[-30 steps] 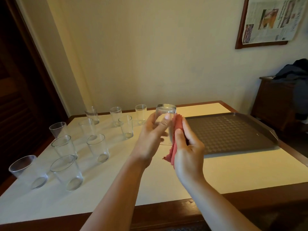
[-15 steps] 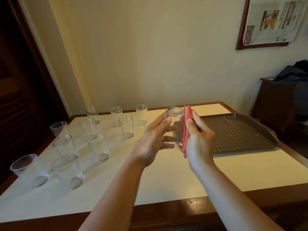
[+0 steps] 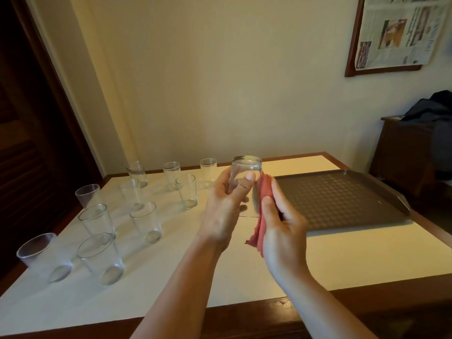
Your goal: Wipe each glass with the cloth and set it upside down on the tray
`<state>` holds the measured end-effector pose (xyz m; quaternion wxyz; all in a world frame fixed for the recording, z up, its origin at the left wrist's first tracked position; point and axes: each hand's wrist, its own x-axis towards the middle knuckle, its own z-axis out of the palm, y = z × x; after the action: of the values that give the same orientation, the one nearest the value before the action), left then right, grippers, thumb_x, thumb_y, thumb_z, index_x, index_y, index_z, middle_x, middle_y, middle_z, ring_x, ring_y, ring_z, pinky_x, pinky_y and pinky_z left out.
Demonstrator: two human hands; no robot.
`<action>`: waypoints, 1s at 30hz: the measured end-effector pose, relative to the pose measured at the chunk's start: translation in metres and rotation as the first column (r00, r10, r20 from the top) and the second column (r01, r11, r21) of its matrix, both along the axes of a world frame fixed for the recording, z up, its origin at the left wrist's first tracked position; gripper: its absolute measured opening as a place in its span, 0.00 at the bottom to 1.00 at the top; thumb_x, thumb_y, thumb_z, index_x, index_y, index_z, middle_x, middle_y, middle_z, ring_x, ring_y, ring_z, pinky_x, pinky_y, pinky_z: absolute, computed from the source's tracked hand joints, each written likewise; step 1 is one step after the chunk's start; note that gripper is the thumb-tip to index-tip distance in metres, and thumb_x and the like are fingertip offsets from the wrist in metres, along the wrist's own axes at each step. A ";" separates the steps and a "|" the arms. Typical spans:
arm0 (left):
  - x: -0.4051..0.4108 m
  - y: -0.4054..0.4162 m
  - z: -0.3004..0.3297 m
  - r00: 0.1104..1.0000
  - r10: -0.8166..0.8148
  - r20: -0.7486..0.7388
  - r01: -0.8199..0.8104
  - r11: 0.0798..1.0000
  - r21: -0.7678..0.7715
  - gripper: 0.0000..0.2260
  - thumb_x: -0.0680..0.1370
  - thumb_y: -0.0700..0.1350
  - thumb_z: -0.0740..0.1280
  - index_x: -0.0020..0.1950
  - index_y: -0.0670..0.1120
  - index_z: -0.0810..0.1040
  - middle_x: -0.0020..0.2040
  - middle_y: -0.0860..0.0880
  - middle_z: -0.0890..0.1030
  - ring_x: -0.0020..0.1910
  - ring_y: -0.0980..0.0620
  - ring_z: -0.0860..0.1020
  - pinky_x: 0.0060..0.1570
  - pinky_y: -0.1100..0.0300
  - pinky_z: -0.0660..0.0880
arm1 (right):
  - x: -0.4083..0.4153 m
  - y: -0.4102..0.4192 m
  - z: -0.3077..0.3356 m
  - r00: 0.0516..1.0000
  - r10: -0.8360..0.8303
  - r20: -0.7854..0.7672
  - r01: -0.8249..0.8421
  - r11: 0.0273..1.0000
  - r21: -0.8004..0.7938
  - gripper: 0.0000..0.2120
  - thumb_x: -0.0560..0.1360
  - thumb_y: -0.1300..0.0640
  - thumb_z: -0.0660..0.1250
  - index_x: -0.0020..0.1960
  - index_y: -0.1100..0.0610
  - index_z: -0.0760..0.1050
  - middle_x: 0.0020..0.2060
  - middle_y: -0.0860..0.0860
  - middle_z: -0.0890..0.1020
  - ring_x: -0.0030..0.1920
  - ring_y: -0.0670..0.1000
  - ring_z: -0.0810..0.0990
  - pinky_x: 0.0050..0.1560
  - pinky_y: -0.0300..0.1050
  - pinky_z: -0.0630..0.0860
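Note:
My left hand grips a clear glass held upside down above the table, its base on top. My right hand holds a red cloth and presses it against the glass's right side. The dark tray lies on the table just right of my hands, with nothing on it. Several more clear glasses, among them one near the middle and one near the front left, stand upright on the left half of the table.
The white-topped table has a wooden border. A wall runs along its far edge. A dark wooden cabinet with clothing on it stands at the right. A dark door fills the left side.
Both hands have kept the glass and cloth together above the table; the right hand has slid the cloth down the glass's side, and the glass has turned a little in the left hand.

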<state>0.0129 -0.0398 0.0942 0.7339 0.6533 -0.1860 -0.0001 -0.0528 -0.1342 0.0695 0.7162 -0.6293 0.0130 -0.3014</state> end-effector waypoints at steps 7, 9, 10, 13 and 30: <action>0.001 -0.003 0.006 0.990 -0.127 -0.055 0.128 0.991 0.032 0.12 0.82 0.53 0.70 0.66 0.56 0.80 0.49 0.53 0.85 0.43 0.51 0.82 0.39 0.60 0.77 | 0.022 -0.024 0.015 0.998 -0.065 -0.021 0.067 0.994 0.089 0.16 0.82 0.51 0.62 0.67 0.37 0.73 0.63 0.47 0.81 0.63 0.56 0.79 0.57 0.67 0.78; 0.003 -0.005 0.006 0.999 -0.015 0.034 0.013 0.999 0.053 0.19 0.75 0.57 0.75 0.63 0.53 0.82 0.50 0.51 0.82 0.42 0.54 0.78 0.40 0.60 0.73 | 0.010 -0.014 0.006 0.999 -0.043 -0.016 0.043 0.998 0.033 0.16 0.83 0.50 0.61 0.68 0.36 0.73 0.59 0.44 0.82 0.57 0.56 0.82 0.50 0.65 0.82; 0.003 -0.006 0.005 0.998 0.029 0.048 -0.032 0.998 0.061 0.19 0.74 0.59 0.74 0.61 0.53 0.83 0.49 0.51 0.80 0.41 0.55 0.77 0.41 0.59 0.72 | 0.004 -0.008 0.002 0.999 -0.030 -0.017 0.030 1.000 0.003 0.16 0.83 0.50 0.61 0.68 0.36 0.72 0.58 0.42 0.82 0.56 0.55 0.82 0.48 0.62 0.83; -0.002 -0.007 0.002 0.994 -0.007 -0.110 0.010 1.000 0.028 0.14 0.83 0.61 0.65 0.60 0.56 0.82 0.50 0.54 0.83 0.43 0.53 0.82 0.45 0.57 0.75 | 0.006 -0.011 0.004 1.000 -0.014 -0.002 0.014 1.000 -0.027 0.17 0.83 0.54 0.60 0.70 0.42 0.72 0.60 0.37 0.80 0.64 0.48 0.78 0.58 0.48 0.80; 0.001 -0.007 0.003 0.986 -0.102 -0.130 0.101 0.995 -0.014 0.16 0.79 0.55 0.73 0.65 0.53 0.81 0.50 0.50 0.86 0.42 0.52 0.82 0.42 0.58 0.75 | 0.014 -0.025 0.003 0.996 -0.074 -0.043 0.073 0.997 -0.004 0.17 0.83 0.52 0.61 0.71 0.41 0.72 0.62 0.44 0.81 0.59 0.54 0.81 0.50 0.62 0.82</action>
<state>0.0138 -0.0470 0.0968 0.7459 0.6390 -0.1705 -0.0794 -0.0391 -0.1593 0.0729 0.7035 -0.6355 0.0513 -0.3139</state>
